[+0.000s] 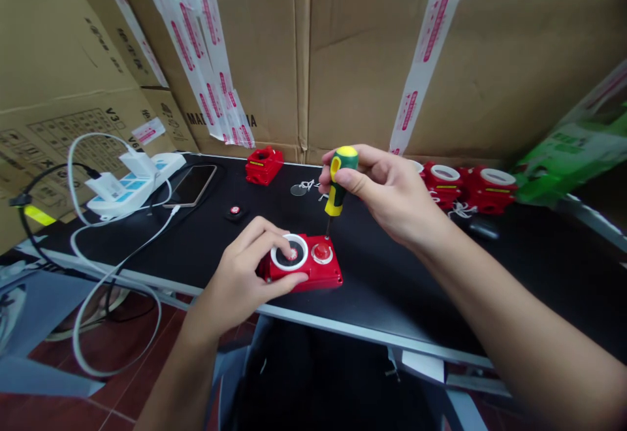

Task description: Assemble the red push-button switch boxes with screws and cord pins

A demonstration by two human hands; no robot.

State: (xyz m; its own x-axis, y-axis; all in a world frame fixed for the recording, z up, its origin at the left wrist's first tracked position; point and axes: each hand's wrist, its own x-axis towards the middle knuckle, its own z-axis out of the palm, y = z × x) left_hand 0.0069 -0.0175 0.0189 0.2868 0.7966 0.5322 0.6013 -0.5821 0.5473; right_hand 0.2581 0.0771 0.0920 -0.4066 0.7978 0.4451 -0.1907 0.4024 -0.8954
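My right hand (382, 189) grips a screwdriver (336, 186) with a yellow and green handle, held upright. Its tip meets a screw (326, 238) at the far right corner of a red box-shaped device (321, 277). A red button (322, 252) in a pale ring sits on the device's right side. To its left is a round black dial (289, 253) inside a white ring. My left hand (255, 264) is wrapped round the device's left end, with a finger on the dial and the thumb along the near side.
Behind stands a red housing (263, 166), with a clear disc (298, 190) nearby. More red housings (473, 186) are at right beside a green bag (563, 157). A black round part (236, 211), a phone (191, 185) and a power strip (140, 183) with loose cables lie left. Cardboard (353, 59) walls the back.
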